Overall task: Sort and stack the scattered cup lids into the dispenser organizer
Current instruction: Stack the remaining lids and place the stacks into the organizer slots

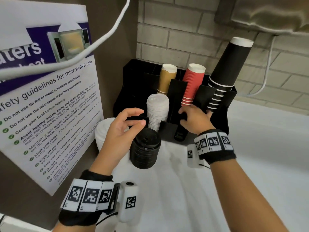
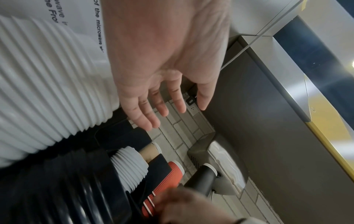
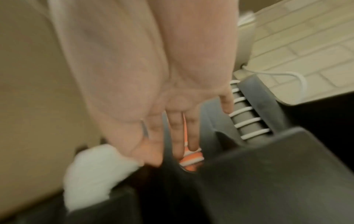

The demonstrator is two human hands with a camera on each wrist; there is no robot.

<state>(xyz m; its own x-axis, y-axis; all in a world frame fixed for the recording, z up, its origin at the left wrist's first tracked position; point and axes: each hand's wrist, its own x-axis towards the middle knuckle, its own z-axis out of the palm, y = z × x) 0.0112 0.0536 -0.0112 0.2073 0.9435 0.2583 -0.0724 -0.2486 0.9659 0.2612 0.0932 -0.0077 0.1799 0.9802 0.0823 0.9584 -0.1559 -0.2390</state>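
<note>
Black lid stack point(image 1: 145, 149) standing upright on white counter point(image 1: 184, 190), long axis vertical, just outside the black organizer point(image 1: 231, 97), at the organizer's 7 o'clock corner. Left hand point(image 1: 122, 131) directly at the stack's 10 o'clock, fingers relaxed and half spread, thumb tip hanging just over the top lid, gripping nothing; left-wrist view confirms straight loose fingers point(image 2: 162, 106), palm empty. Right hand point(image 1: 194, 120) at the stack's 2 o'clock, spread flat against the organizer front near the red ribbed cups point(image 1: 192, 84), fingers straight per right-wrist view, holding nothing; likely bracing the box. White lid stack point(image 1: 158, 113) already seated in a front slot, tilted back; second white lid stack point(image 1: 103, 134) loose on counter behind left hand, at 9 o'clock. Left hand clearly nearer to the black stack: probably wrap from the side, lift straight up along the axis, carry toward 1 o'clock into the free slot. Tall stack, likely to shear if tilted.
</note>
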